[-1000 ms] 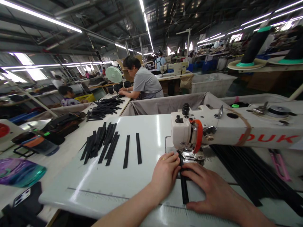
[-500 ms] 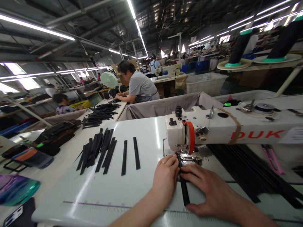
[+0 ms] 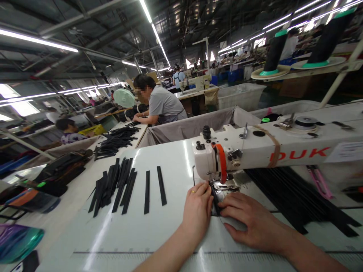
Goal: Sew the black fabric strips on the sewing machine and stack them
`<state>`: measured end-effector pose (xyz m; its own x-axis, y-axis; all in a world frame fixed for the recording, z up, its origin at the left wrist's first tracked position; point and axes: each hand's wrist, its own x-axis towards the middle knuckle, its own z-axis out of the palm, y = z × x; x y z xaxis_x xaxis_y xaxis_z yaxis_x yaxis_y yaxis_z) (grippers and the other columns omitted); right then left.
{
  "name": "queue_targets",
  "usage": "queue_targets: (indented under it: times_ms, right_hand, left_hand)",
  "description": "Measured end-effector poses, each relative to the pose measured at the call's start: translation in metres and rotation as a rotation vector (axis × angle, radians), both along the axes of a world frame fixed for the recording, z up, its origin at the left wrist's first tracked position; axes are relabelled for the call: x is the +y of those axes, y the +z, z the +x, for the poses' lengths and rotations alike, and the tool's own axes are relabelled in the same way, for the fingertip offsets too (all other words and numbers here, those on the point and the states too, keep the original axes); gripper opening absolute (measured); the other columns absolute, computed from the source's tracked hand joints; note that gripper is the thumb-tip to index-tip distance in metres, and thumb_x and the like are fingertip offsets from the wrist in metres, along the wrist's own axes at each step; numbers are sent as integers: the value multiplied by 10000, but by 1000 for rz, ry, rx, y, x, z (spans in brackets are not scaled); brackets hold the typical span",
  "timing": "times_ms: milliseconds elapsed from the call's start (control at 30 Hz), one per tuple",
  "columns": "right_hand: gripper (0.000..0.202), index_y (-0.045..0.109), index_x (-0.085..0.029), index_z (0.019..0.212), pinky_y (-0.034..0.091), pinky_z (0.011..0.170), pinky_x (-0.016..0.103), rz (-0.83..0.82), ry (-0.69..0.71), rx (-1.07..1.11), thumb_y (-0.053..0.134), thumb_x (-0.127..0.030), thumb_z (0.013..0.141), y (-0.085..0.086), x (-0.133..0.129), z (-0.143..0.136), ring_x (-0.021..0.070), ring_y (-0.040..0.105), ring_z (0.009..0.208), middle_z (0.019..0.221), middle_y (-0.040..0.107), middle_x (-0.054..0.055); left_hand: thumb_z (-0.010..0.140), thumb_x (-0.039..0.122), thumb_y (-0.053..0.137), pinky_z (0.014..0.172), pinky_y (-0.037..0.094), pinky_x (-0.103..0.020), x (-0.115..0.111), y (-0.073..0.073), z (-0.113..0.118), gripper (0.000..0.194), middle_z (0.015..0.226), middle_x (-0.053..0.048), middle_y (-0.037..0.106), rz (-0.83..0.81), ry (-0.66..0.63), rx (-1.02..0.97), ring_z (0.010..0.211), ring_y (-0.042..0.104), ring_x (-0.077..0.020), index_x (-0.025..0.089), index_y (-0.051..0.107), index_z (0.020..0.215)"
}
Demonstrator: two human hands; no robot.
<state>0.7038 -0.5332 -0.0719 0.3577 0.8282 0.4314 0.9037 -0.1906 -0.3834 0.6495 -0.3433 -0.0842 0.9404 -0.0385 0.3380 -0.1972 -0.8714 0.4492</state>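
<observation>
A narrow black fabric strip (image 3: pixel 215 202) lies under the presser foot of a white sewing machine (image 3: pixel 205 162). My left hand (image 3: pixel 197 211) is on the strip's left side, its fingers pressed together on the edge close to the foot. From the right, my right hand (image 3: pixel 249 221) touches the strip with its fingertips, and the thumb is spread apart over the table. Two single black strips (image 3: pixel 146 192) lie to the left of my hands, beside a loose pile of similar strips (image 3: pixel 112 185).
Under the machine arm lies a bundle of long black strips (image 3: pixel 280 196) near pink-handled snips (image 3: pixel 320 182). Thread cones (image 3: pixel 275 53) stand at upper right. A cloth-lined bin (image 3: pixel 190 130) is behind the table, with a co-worker (image 3: pixel 163 100) beyond. A ruler (image 3: pixel 127 252) runs along the front.
The strip has moved forward under the foot, so less of it shows in front. My right thumb has come off its near end. The view has shifted slightly.
</observation>
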Motion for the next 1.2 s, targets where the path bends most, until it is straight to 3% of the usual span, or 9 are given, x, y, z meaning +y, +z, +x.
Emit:
queue_targets:
  times_ms: [167, 400, 667, 1200]
  right_hand:
    - [216, 676, -210, 1032, 477, 964, 417, -45, -47, -4, 610, -183, 828, -2, 4, 5, 243, 594, 1054, 1102, 664, 67]
    - [283, 658, -195, 1105, 520, 829, 418, -102, -145, -87, 599, -171, 830, -5, 12, 11, 255, 603, 936, 1041, 654, 83]
    - [404, 576, -183, 1265, 510, 785, 419, -102, -145, -148, 574, -179, 861, -6, 15, 11, 260, 591, 915, 1078, 648, 95]
    - [405, 556, -139, 1269, 517, 784, 448, -116, -148, -138, 584, -160, 865, -10, 15, 10, 264, 572, 902, 1050, 630, 103]
  left_hand:
    - [914, 87, 526, 1027, 488, -460, -1, 2, -1, 226, 1236, -98, 662, -21, -7, 6, 1196, 575, -267, 160, 656, 1084]
    - [907, 100, 523, 1010, 510, -464, -2, 0, -1, 231, 1235, -102, 666, -25, 2, -31, 1181, 589, -275, 153, 661, 1085]
    - [908, 85, 487, 1016, 511, -463, -4, 1, 0, 266, 1248, -117, 661, 14, -4, -50, 1179, 589, -275, 129, 650, 1113]
    - [935, 106, 464, 1031, 501, -449, -7, 0, 2, 254, 1216, -124, 662, 99, 19, -50, 1193, 575, -269, 115, 626, 1129]
